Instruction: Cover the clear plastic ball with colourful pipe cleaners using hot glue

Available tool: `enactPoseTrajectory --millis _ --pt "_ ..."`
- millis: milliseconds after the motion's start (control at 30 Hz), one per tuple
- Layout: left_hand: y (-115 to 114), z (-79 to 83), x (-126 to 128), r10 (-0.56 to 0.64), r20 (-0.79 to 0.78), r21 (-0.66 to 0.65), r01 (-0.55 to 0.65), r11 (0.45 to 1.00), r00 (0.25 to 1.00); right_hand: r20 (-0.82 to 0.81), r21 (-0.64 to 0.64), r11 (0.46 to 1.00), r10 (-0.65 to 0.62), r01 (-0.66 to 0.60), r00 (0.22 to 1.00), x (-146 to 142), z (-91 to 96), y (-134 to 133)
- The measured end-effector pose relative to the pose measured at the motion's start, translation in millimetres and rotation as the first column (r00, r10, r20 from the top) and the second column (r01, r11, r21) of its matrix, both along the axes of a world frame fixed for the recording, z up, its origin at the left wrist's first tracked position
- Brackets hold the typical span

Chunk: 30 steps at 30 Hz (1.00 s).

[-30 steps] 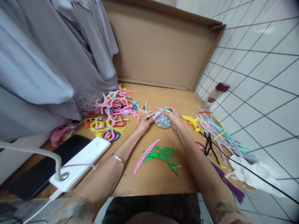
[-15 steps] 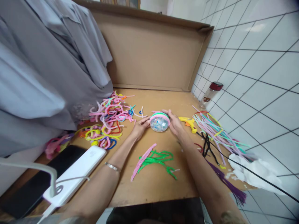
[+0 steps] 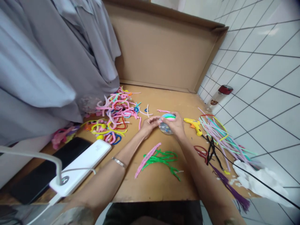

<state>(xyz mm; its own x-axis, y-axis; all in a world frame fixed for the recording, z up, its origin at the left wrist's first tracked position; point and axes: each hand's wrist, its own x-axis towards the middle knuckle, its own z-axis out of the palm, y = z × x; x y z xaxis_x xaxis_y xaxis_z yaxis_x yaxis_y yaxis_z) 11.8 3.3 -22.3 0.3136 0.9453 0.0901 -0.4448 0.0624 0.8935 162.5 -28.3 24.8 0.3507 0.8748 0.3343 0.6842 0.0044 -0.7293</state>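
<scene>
Between my hands is a clear round ball point(image 3: 166, 128) with coloured bits inside and pink, green and blue pipe cleaners wound over its top. My right hand point(image 3: 176, 125) is closed over its right side, the thumb lying across the pipe-cleaner bands. From the left, my left hand point(image 3: 150, 125) pinches at the ball's edge; exactly what its fingertips grip is hard to make out. Nearer to me on the table lie green pipe cleaners point(image 3: 161, 159) and a pink pipe-cleaner strip point(image 3: 148, 160). A short pink piece point(image 3: 163, 111) rests just beyond the ball.
A yellow glue gun point(image 3: 193, 125) lies right of my hands, beside red-handled scissors point(image 3: 201, 152) and long pastel pipe cleaners point(image 3: 217, 132). Tangled pipe cleaners point(image 3: 117, 109) pile up at left. A white power bank point(image 3: 81, 167), jar point(image 3: 219, 97) and cardboard wall point(image 3: 161, 47) stand around.
My right hand has shifted from the ball's side to over its top, thumb now across the bands. The ball's banded top has tilted more into view. The whole view has swung slightly left.
</scene>
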Motion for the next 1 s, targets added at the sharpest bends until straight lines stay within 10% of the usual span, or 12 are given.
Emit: enactPoseTrajectory --millis 1000 --pt "-6.6 1.5 8.2 0.001 0.083 -0.029 0.002 1.0 0.997 -0.134 0.024 1.0 -0.009 0.012 0.991 3.0 4.4 1.8"
